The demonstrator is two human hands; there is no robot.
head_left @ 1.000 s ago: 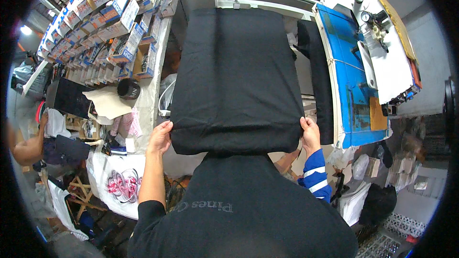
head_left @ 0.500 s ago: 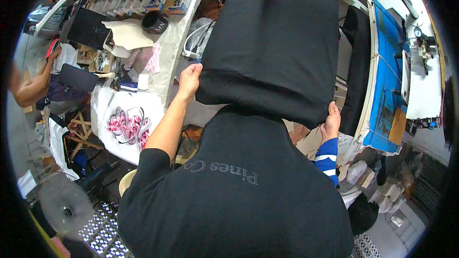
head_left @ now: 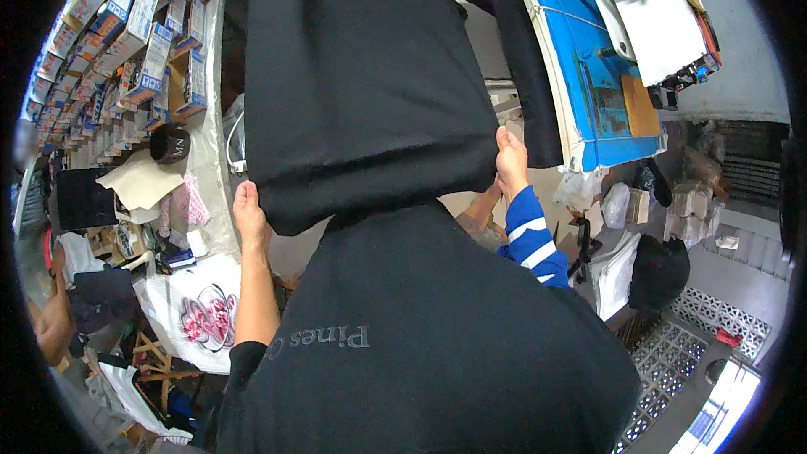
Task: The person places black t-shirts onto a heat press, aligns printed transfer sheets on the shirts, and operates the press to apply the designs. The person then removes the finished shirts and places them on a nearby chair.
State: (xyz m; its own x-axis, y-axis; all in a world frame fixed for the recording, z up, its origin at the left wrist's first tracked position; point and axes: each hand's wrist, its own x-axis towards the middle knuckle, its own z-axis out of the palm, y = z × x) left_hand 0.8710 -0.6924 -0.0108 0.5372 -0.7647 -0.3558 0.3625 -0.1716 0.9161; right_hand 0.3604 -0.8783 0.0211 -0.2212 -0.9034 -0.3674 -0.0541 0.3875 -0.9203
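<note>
A wide piece of black cloth (head_left: 366, 67) is spread out before me, its near edge folded over in a soft roll. My left hand (head_left: 250, 212) is closed on the cloth's near left corner, thumb up. At the near right corner, my right hand (head_left: 511, 160) pinches the edge; a blue sleeve with white stripes covers that forearm. Between the hands, the cloth's near edge hangs just beyond the front of my black shirt (head_left: 445, 328). What lies under the cloth is hidden. A patch of bare skin (head_left: 481, 212) shows beside my right wrist; whose it is, I cannot tell.
Right of the cloth runs a long black padded strip (head_left: 534, 76), then a blue-topped machine table (head_left: 601, 59). Shelved small boxes (head_left: 151, 59) fill the far left. A white printed cloth (head_left: 197, 311) lies at left, near another person's arm (head_left: 57, 319).
The view has swung, so the cloth and both hands sit further left in the picture. Both hands keep their hold on the near corners. The fan at lower left has left view.
</note>
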